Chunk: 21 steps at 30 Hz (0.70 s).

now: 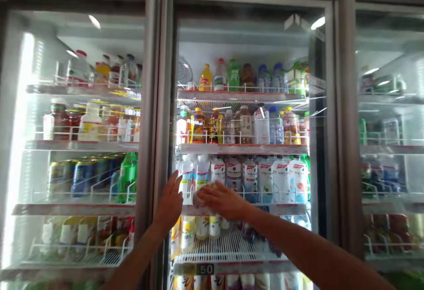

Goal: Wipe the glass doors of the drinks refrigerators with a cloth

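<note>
My left hand (169,204) is raised at the left side of the middle fridge door (162,104), close to its frame, with the fingers stretched upward and nothing seen in them. Farther right, my right hand (221,198) is in front of the door's glass, its fingers pointing left and curved over a small greyish patch that is too blurred to name. Behind the glass near both hands stand white-labelled bottles (217,171) on a shelf. Whether either hand touches the door cannot be made out.
Inside the middle fridge, shelves carry soft-drink bottles (233,76) and tea bottles (245,124). The left fridge door (150,82) covers cans (82,177) and a green bottle (128,175). A right fridge door (347,104) stands alongside. A price tag (205,269) marks a lower shelf.
</note>
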Each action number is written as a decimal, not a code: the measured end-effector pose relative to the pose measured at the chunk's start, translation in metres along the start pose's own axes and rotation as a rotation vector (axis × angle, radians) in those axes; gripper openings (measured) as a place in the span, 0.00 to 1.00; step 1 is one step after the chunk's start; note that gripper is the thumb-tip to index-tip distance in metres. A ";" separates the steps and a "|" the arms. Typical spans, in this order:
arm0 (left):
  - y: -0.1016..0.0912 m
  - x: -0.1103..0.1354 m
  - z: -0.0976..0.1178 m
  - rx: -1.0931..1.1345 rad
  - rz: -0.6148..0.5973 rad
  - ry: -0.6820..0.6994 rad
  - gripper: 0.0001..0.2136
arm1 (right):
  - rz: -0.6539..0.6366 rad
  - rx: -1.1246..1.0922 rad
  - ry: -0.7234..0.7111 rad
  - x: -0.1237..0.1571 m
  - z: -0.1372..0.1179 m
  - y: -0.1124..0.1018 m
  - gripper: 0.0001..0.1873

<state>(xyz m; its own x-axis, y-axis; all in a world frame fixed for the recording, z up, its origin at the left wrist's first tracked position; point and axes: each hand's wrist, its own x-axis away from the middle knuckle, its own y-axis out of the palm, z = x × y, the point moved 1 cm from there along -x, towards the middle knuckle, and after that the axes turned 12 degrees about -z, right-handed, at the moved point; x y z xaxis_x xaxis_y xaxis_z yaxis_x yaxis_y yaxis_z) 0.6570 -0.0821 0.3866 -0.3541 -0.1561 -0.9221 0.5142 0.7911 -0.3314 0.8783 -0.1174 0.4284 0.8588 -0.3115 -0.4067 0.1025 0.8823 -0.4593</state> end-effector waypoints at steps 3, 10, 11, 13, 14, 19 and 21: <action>0.005 -0.024 0.003 -0.008 0.053 0.011 0.29 | 0.079 0.046 0.338 -0.020 0.084 -0.034 0.23; 0.005 -0.097 0.009 0.013 0.256 -0.056 0.28 | -0.024 0.115 0.178 -0.015 0.086 -0.040 0.26; 0.006 -0.102 0.007 -0.007 0.254 -0.060 0.27 | -0.090 0.120 0.027 -0.002 0.079 -0.035 0.26; 0.009 -0.108 0.004 -0.067 0.229 -0.060 0.27 | -0.136 0.129 0.018 0.026 0.095 -0.037 0.25; 0.011 -0.109 0.003 -0.097 0.215 -0.061 0.27 | -0.104 0.136 0.163 0.038 0.118 -0.044 0.25; 0.016 -0.108 0.001 -0.170 0.196 -0.073 0.28 | 0.378 0.131 1.192 0.055 0.223 -0.082 0.26; 0.015 -0.108 0.002 -0.181 0.201 -0.067 0.29 | 0.393 0.140 1.116 0.046 0.213 -0.075 0.26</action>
<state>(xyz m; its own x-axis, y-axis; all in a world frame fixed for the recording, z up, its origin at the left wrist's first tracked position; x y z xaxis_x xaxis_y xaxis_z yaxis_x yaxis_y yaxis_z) 0.7043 -0.0540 0.4808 -0.2040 -0.0193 -0.9788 0.4184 0.9022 -0.1051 1.0164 -0.1228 0.6122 -0.0602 -0.0849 -0.9946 0.0434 0.9952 -0.0876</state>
